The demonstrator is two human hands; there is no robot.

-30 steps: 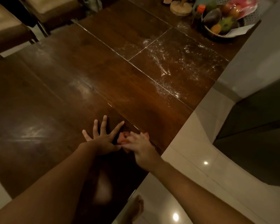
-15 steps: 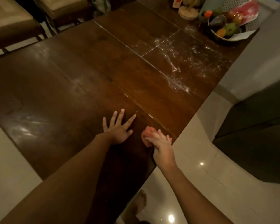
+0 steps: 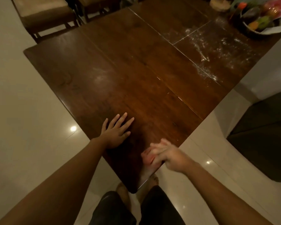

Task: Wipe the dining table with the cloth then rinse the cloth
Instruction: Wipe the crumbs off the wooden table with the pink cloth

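We are partway through the wiping. Our right grip (image 3: 167, 155) bears down on the pink cloth (image 3: 148, 158) at the near corner of the surface (image 3: 136, 75), close to its right edge. The fingers lie together over the cloth, but blur keeps us from telling whether they curl round it or press flat. Our left grip (image 3: 116, 132) is spread, palm flat on the wood near the cloth but not touching it.

The near boards look dark and free of dust, so we judge this end mostly done. What is left is the white powdery smear (image 3: 217, 51) across the far right panels, near the fruit bowl (image 3: 253, 34), and a faint pale patch (image 3: 102, 76) that may be only glare. The rinse is not yet begun, and no sink is in view. Most of the cloth hides under the hand, and the far end of the surface is cut off.
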